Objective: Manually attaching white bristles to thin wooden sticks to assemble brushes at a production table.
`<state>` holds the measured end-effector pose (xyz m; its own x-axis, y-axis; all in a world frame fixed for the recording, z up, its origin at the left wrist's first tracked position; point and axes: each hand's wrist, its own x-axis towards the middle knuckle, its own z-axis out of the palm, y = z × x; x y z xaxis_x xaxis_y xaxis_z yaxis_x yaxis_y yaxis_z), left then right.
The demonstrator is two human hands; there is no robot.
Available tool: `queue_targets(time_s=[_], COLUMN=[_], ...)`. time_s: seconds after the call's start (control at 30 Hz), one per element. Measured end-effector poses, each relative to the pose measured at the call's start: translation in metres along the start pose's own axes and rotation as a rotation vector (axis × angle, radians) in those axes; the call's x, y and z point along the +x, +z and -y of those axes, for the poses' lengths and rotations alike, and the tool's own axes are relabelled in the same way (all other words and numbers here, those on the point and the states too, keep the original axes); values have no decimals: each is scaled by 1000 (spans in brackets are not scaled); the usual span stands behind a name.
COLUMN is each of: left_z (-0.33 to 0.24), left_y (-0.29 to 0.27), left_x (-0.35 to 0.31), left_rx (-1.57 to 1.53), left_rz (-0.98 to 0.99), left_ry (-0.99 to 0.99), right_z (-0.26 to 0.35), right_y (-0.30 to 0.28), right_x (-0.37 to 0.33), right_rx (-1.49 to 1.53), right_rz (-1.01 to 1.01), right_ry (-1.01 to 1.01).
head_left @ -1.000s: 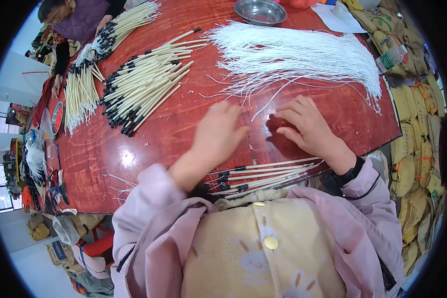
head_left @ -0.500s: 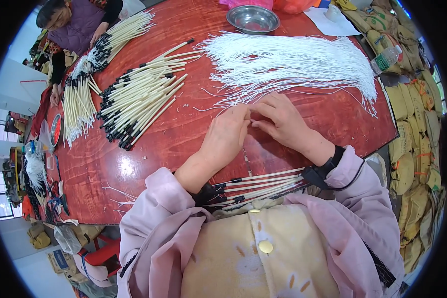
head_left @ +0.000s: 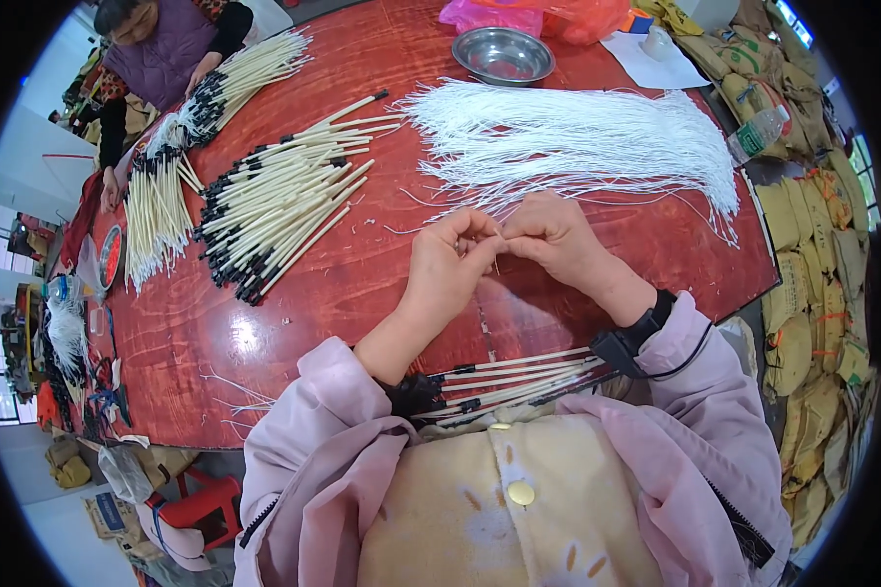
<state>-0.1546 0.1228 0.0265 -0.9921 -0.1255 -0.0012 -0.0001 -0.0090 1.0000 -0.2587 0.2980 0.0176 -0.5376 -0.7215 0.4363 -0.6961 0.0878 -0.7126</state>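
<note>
My left hand (head_left: pixel 439 270) and my right hand (head_left: pixel 566 247) meet over the table, thumbs and forefingers pinched together. A thin pale strand (head_left: pixel 496 264) pokes out below the touching fingertips; the rest of it is hidden by the fingers. Just beyond my hands lies a wide bundle of white strings (head_left: pixel 578 137). Against my front, at the near table edge, several pale sticks (head_left: pixel 519 370) with black ends lie under my wrists. To the left of my hands is a heap of cream sticks (head_left: pixel 289 201) with black tips.
The red table (head_left: pixel 362 284) has a metal bowl (head_left: pixel 502 56) and plastic bags (head_left: pixel 489 18) at its far side. Another person (head_left: pixel 162 49) handles stick bundles (head_left: pixel 157 210) at the far left. A bottle (head_left: pixel 757 135) and stacked sacks (head_left: pixel 808 264) line the right side.
My fingertips have come together into a pinch, and a thin strand end now shows below them. The right hand's fingers have closed in toward the left. The view has shifted slightly.
</note>
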Motion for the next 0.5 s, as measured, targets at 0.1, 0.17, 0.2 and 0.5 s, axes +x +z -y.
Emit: queue_targets(time_s=[0.1, 0.17, 0.2, 0.5], left_z=[-4, 1, 2, 14], left_y=[-2, -5, -7, -4], left_x=[1, 5, 7, 11], left_rx=[-53, -53, -52, -30], left_rz=[-2, 12, 26, 52], left_ry=[-48, -44, -41, 93], right_z=[2, 3, 3, -4], right_y=[1, 1, 0, 0], right_x=[-3, -5, -4, -6], right_rx=[47, 137, 137, 59], right_rz=[4, 3, 3, 6], right_ry=[38, 116, 116, 6])
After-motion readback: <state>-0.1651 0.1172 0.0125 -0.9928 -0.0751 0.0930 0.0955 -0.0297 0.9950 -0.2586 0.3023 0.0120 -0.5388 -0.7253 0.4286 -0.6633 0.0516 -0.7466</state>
